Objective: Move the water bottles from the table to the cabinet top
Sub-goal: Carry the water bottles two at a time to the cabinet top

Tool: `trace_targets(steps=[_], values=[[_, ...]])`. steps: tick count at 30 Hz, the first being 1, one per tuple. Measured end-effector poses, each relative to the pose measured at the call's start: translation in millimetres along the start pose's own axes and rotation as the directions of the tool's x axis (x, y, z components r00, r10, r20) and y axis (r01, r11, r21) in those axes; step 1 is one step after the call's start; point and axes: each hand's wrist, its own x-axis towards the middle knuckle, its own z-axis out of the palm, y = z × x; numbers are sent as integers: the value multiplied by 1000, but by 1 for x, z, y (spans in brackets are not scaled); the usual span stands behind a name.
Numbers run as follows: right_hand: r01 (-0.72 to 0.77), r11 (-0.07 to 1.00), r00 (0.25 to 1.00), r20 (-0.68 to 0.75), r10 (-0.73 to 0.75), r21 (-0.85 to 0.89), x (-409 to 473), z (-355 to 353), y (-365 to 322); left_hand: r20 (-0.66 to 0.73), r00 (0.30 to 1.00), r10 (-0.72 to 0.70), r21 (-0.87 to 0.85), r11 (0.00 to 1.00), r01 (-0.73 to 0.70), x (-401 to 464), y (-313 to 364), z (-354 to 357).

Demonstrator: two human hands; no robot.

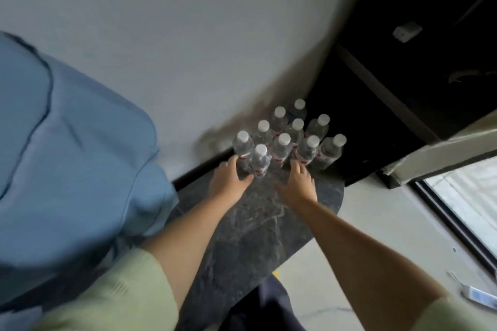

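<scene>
Several clear water bottles (285,140) with white caps and red labels stand bunched at the far end of a dark marbled table (242,226), against the white wall. My left hand (228,180) reaches to the two nearest left bottles (259,160), fingers spread and touching their bases. My right hand (298,183) stretches toward a bottle (306,152) on the right, fingertips at its base, fingers straight. Neither hand grips a bottle. No cabinet top is recognisable in the blurred view.
A blue upholstered seat (67,156) fills the left side beside the table. Dark furniture (403,83) stands behind the bottles at the right. Grey floor (363,223) and a window sill lie to the right.
</scene>
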Motion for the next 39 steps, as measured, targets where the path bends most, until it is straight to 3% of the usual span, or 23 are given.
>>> trace_targets(steps=[3, 6, 14, 19, 23, 27, 31, 34, 39], values=[[119, 967, 993, 44, -112, -224, -23, -35, -6, 37, 988, 152, 194, 968, -157, -25, 19, -28], [201, 899, 980, 77, -186, -389, -43, -49, -4, 66, 976, 208, 277, 936, -219, -50, 21, -37], [380, 748, 921, 146, -362, -544, -64, -70, -2, 35, 994, 106, 248, 962, -111, -91, 29, -42], [487, 689, 869, 222, -441, -536, -47, -100, -23, -85, 996, -8, 238, 971, 28, -99, 40, -63], [646, 472, 742, 350, -571, -600, -39, -120, -36, -174, 968, -178, 176, 962, 209, -116, 50, -59], [725, 370, 650, 400, -646, -581, -40, -129, -36, -270, 920, -284, 62, 948, 311, -152, 65, -39], [822, 136, 483, 552, -680, -553, -63, -109, -33, -329, 863, -383, 20, 911, 412, -210, 62, -15], [879, 23, 357, 624, -695, -476, -96, -86, -47, -364, 779, -510, -64, 848, 526, -258, 42, -12], [901, -251, 85, 712, -697, -354, -168, -39, -67, -438, 596, -674, -218, 722, 657, -354, 7, -3]])
